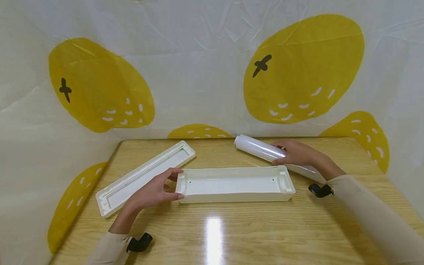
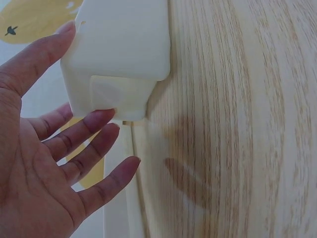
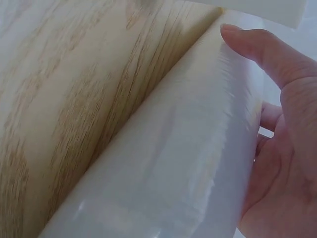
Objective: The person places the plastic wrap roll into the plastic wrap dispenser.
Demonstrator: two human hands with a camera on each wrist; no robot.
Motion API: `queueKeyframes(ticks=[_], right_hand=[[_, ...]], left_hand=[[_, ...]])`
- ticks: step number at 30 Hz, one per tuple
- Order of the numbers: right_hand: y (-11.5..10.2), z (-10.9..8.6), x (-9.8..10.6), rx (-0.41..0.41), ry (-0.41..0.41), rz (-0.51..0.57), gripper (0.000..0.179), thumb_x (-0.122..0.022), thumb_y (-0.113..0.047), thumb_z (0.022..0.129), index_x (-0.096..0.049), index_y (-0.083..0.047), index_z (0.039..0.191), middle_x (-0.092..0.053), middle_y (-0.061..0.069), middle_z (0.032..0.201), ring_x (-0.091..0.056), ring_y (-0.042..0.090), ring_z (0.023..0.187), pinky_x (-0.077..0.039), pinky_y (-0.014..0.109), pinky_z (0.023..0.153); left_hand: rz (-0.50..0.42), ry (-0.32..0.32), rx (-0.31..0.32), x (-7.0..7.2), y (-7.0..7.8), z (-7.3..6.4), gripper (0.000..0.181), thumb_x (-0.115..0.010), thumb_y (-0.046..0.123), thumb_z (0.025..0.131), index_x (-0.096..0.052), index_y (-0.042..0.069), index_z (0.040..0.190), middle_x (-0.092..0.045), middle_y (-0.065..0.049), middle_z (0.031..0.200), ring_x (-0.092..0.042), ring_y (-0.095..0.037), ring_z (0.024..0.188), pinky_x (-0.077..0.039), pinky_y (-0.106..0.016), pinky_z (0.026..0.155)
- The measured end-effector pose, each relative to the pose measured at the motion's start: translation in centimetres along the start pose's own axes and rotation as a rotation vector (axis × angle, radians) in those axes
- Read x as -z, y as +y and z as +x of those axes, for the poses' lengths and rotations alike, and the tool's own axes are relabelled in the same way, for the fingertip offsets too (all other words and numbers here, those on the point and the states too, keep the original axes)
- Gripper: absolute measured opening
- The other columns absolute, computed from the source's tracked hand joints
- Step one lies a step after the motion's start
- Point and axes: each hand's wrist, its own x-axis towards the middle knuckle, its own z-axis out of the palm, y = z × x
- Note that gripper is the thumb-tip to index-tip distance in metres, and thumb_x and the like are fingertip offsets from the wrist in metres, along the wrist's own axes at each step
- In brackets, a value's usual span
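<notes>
An uncovered long white plastic box (image 1: 232,198) sits in the middle of the wooden table, its cavity facing up. My left hand (image 1: 153,191) spans its left end, thumb at the front edge and index finger at the back. In the left wrist view, the thumb touches the box (image 2: 119,39) near one edge while the other fingers spread around its end. Behind the box's right part, a roll of cling film (image 1: 256,146) lies slanted. My right hand (image 1: 296,154) grips the roll around its middle, thumb along the near side, as the right wrist view shows on the film (image 3: 163,148).
A long white lid (image 1: 135,179) with a narrow rail along it lies slanted at the left, its inner face up, partly behind my left hand. A white sheet (image 1: 198,84) printed with yellow fruit hangs behind the wooden table (image 1: 265,232).
</notes>
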Motion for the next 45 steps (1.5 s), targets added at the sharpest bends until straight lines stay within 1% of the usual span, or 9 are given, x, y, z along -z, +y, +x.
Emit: queueKeyframes(ticks=[6,10,18,24,27,33,36,39,45], right_hand=[[-0.08,0.13,0.03,-0.01,-0.007,0.065,0.061,-0.085,-0.037,0.082,-0.064,-0.008,0.132,-0.068,0.005,0.111,-0.058,0.018,0.09,-0.048,0.036,0.079],[-0.04,0.23,-0.03,-0.015,-0.012,0.104,0.061,-0.086,-0.034,0.082,-0.064,-0.007,0.132,-0.068,0.008,0.111,-0.059,0.019,0.091,-0.049,0.036,0.081],[-0.06,0.45,-0.38,-0.029,0.0,0.124,0.059,-0.086,-0.033,0.081,-0.064,-0.006,0.13,-0.069,0.007,0.109,-0.06,0.02,0.094,-0.048,0.036,0.082],[-0.59,0.56,-0.52,-0.088,0.001,0.154,0.06,-0.087,-0.03,0.079,-0.065,-0.004,0.128,-0.069,0.01,0.108,-0.06,0.022,0.092,-0.048,0.036,0.08],[-0.64,0.6,-0.57,-0.12,-0.004,0.169,0.063,-0.087,-0.03,0.079,-0.064,-0.003,0.131,-0.069,0.012,0.11,-0.06,0.024,0.095,-0.048,0.036,0.08],[-0.42,0.4,-0.66,-0.195,-0.021,0.194,0.069,-0.087,-0.035,0.079,-0.06,-0.007,0.136,-0.067,0.016,0.12,-0.061,0.028,0.102,-0.048,0.036,0.082],[-0.53,0.12,-0.65,-0.186,-0.019,0.19,0.069,-0.086,-0.034,0.08,-0.06,-0.006,0.137,-0.066,0.017,0.123,-0.06,0.03,0.105,-0.049,0.038,0.083],[-0.65,-0.1,-0.53,-0.166,-0.01,0.193,0.068,-0.086,-0.033,0.08,-0.06,-0.005,0.136,-0.066,0.018,0.123,-0.061,0.03,0.106,-0.049,0.038,0.083],[-0.66,-0.38,-0.12,-0.175,0.013,0.199,0.065,-0.087,-0.033,0.079,-0.062,-0.01,0.134,-0.067,0.016,0.12,-0.061,0.027,0.101,-0.048,0.036,0.081]], left_hand=[[0.003,0.001,-0.001,-0.02,-0.14,0.04,0.081,-0.084,0.036,0.084,-0.044,0.008,0.149,-0.059,-0.007,0.127,-0.054,-0.024,0.117,-0.053,-0.048,0.095],[0.003,0.003,-0.005,0.03,-0.1,0.02,0.08,-0.084,0.037,0.085,-0.044,0.008,0.148,-0.059,-0.008,0.127,-0.054,-0.024,0.117,-0.053,-0.048,0.095],[0.006,0.003,0.001,0.08,-0.18,-0.06,0.079,-0.083,0.038,0.085,-0.043,0.012,0.149,-0.059,-0.005,0.127,-0.053,-0.025,0.119,-0.052,-0.049,0.096],[0.006,0.002,0.001,0.05,-0.26,-0.08,0.081,-0.084,0.037,0.085,-0.043,0.009,0.149,-0.059,-0.008,0.129,-0.053,-0.025,0.119,-0.052,-0.049,0.096],[0.01,0.002,-0.004,0.01,-0.26,-0.07,0.08,-0.083,0.036,0.085,-0.043,0.008,0.149,-0.059,-0.008,0.128,-0.053,-0.025,0.119,-0.052,-0.049,0.096],[0.016,0.001,-0.015,-0.09,-0.34,0.03,0.077,-0.082,0.036,0.087,-0.045,0.008,0.148,-0.059,-0.009,0.126,-0.053,-0.028,0.119,-0.053,-0.05,0.096],[0.026,0.007,0.0,-0.1,-0.29,0.02,0.078,-0.083,0.038,0.085,-0.045,0.01,0.147,-0.06,-0.006,0.126,-0.054,-0.026,0.119,-0.053,-0.049,0.096],[0.044,0.008,-0.006,-0.07,-0.24,0.02,0.079,-0.083,0.04,0.085,-0.045,0.01,0.148,-0.06,-0.006,0.127,-0.054,-0.025,0.119,-0.053,-0.049,0.095],[0.05,0.015,-0.009,0.0,-0.27,0.08,0.079,-0.083,0.039,0.085,-0.045,0.01,0.148,-0.06,-0.006,0.126,-0.055,-0.025,0.117,-0.053,-0.049,0.094]])
